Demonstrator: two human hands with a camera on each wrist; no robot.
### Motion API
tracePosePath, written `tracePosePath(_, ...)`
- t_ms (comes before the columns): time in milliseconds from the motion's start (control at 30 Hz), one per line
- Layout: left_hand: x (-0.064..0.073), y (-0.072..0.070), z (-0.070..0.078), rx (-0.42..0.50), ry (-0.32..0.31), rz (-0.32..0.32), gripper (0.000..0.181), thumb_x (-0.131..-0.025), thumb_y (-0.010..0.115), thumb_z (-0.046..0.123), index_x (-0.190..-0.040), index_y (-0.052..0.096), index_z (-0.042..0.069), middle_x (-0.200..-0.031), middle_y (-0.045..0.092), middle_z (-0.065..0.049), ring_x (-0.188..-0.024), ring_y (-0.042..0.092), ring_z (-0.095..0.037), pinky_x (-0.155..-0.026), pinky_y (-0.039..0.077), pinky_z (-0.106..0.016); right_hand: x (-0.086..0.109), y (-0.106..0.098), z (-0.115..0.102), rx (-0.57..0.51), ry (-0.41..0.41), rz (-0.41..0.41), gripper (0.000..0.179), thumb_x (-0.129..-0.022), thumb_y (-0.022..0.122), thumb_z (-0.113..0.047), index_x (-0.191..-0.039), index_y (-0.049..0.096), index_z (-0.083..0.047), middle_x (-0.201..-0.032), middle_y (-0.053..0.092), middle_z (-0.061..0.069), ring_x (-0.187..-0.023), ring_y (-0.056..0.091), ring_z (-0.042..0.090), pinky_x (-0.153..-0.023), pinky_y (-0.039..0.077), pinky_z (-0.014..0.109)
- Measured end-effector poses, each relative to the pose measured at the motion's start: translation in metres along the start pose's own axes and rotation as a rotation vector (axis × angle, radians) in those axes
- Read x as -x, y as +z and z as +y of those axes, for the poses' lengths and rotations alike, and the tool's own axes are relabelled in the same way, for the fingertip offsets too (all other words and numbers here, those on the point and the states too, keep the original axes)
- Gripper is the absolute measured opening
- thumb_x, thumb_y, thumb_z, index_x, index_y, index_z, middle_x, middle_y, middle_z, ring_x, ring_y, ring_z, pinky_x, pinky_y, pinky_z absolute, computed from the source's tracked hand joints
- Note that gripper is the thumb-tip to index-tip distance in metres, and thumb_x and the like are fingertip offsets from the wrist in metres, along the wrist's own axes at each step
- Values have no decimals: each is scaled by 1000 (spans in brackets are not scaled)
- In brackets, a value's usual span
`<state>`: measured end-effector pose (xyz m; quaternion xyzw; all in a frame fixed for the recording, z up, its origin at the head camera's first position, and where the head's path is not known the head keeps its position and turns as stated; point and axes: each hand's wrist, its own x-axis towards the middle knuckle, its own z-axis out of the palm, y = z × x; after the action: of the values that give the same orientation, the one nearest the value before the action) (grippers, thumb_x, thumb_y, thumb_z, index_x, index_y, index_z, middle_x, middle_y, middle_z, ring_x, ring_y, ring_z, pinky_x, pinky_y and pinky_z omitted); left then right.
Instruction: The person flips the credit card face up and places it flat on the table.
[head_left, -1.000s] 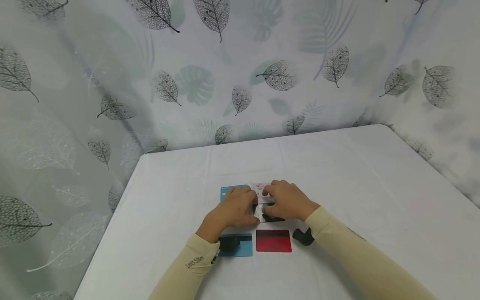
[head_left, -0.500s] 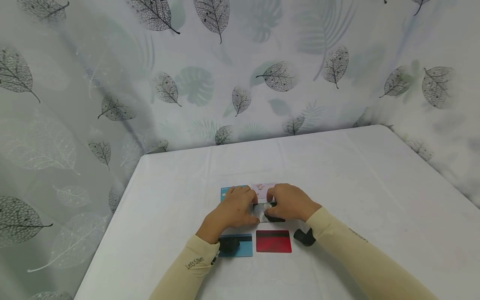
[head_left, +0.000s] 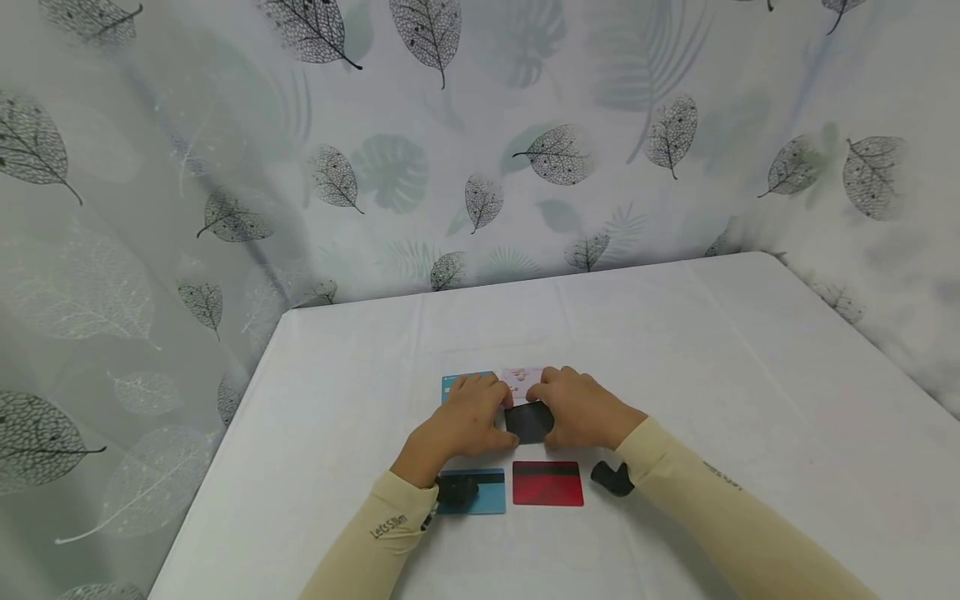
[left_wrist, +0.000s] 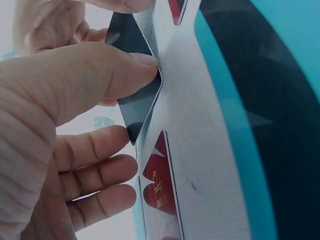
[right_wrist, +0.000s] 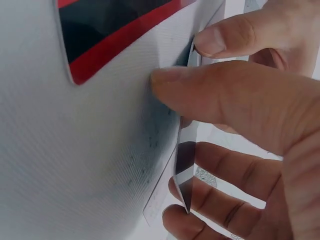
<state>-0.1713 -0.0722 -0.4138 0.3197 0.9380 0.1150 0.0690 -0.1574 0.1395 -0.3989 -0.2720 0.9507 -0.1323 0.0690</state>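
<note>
A black card point(head_left: 529, 422) lies between the two hands, tilted up from the cloth in the wrist views. The left hand point(head_left: 471, 414) pinches its left edge, with the thumb point(left_wrist: 140, 67) on the near side. From the other side the right hand point(head_left: 583, 410) grips it, thumb at the near edge and fingers at the far edge. In the right wrist view the card point(right_wrist: 185, 157) shows nearly edge-on, with dark and pale bands, in front of the right fingers.
Behind the hands lie a light blue card point(head_left: 453, 383) and a pinkish-white card point(head_left: 519, 381). Nearer are a blue card point(head_left: 489, 498), partly covered by the left wrist camera point(head_left: 457, 489), and a red card point(head_left: 547, 485). The table point(head_left: 360, 375) meets a leaf-patterned curtain point(head_left: 480, 125).
The surface between the hands has turned from shiny silver to plain black as the card tilts. The right fingers and thumb have shifted along its edges. The left hand stays nearly still.
</note>
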Motion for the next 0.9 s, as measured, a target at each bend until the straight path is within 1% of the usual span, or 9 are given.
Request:
tracePosePath(100, 0, 0, 0, 6, -7, -6, 38, -84, 82, 39, -107, 64, 16, -99, 56, 4, -102, 52, -16, -111, 38, -46, 0, 3, 0, 65, -16, 6, 48, -74, 90, -21, -117, 74, -10, -104, 64, 7, -90, 56, 24, -77, 52, 42)
tracePosePath(167, 0, 0, 0, 18, -18, -10, 40, -83, 82, 42, -108, 63, 16, -101, 57, 4, -105, 53, -17, -113, 37, -47, 0, 3, 0, 78, -19, 14, 47, -74, 90, -22, -117, 75, -10, -104, 65, 7, -91, 56, 24, -77, 52, 43)
tracePosePath(267, 1, 1, 1, 37, -31, -13, 48, -81, 84, 47, -112, 64, 17, -106, 60, 4, -111, 54, -19, -116, 35, -49, 1, 2, 1, 70, -17, 22, 46, -75, 89, -23, -116, 75, -11, -105, 65, 6, -92, 57, 24, -78, 52, 43)
tracePosePath(400, 0, 1, 1, 31, -15, -3, 54, -80, 86, 49, -119, 64, 17, -111, 61, 3, -114, 55, -19, -115, 36, -49, 1, 1, 1, 40, -21, 32, 43, -75, 88, -23, -115, 75, -12, -102, 65, 3, -91, 57, 22, -78, 52, 42)
tracePosePath(500, 0, 1, 1, 15, -2, 2, 53, -82, 85, 46, -122, 65, 16, -113, 61, 2, -114, 54, -19, -116, 36, -50, 1, -1, 0, 29, -21, 34, 42, -75, 87, -22, -114, 75, -12, -101, 65, 2, -91, 57, 21, -78, 52, 41)
tracePosePath(633, 0, 0, 1, 14, 3, 3, 51, -84, 83, 42, -122, 64, 15, -113, 62, 1, -115, 55, -19, -120, 32, -54, 1, -1, 0, 28, -15, 40, 42, -76, 87, -24, -115, 75, -12, -102, 66, 3, -90, 57, 21, -77, 52, 41)
tracePosePath(800, 2, -6, 2, 58, 11, 12, 49, -84, 81, 41, -120, 62, 14, -112, 63, 1, -112, 56, -20, -120, 30, -56, 2, -1, -1, 12, -7, 66, 45, -76, 88, -29, -114, 73, -13, -101, 65, 2, -89, 57, 20, -75, 51, 41)
tracePosePath(900, 3, -8, 2, 89, 19, 18, 48, -85, 80, 41, -120, 61, 14, -112, 63, 1, -111, 56, -20, -121, 28, -58, 3, 0, -1, -6, 13, 62, 45, -76, 88, -31, -114, 72, -15, -102, 65, 1, -91, 57, 21, -78, 51, 43)
